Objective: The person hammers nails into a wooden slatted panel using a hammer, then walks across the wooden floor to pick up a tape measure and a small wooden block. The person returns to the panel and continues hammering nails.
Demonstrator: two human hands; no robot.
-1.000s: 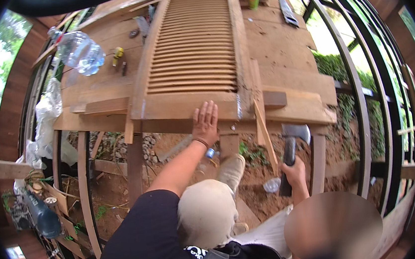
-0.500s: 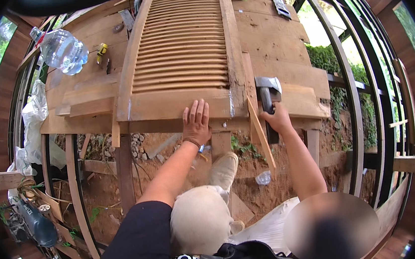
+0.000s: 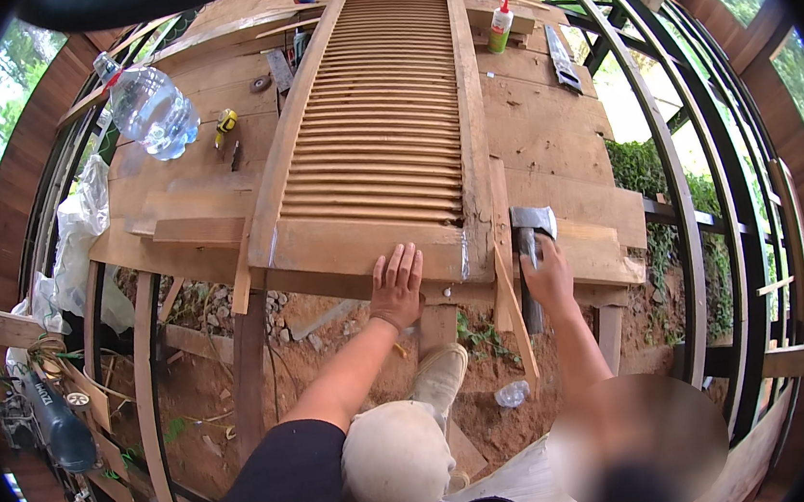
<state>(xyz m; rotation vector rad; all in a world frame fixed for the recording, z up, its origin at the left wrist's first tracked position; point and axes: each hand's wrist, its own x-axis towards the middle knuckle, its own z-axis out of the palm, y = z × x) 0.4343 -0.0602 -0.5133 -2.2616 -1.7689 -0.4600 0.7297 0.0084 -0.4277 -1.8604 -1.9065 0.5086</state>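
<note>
A wooden louvered shutter [image 3: 362,240] lies flat on the plank bench, its slats running away from me. My left hand [image 3: 397,288] rests on the near rail of the shutter, palm down and fingers stretched out. To the right of the frame, my right hand [image 3: 546,271] grips a hatchet [image 3: 533,220] close beneath its broad grey metal head. Its dark handle hangs down past the bench edge, partly hidden by the hand. Thin wood strips [image 3: 509,279] stand between the shutter and the hatchet, one slanting down below the edge.
On the left of the bench are a large clear water bottle [image 3: 154,110] and a yellow tape measure [image 3: 227,123]. A red-capped glue bottle [image 3: 499,27] and a handsaw [image 3: 562,61] are at the far right. A dark green power tool [image 3: 62,424] sits low at the left. Metal bars [image 3: 678,157] run along the right.
The whole view has shifted, so more of the shutter's far end shows. My right hand sits closer to the hatchet's head. My left hand stays on the near rail.
</note>
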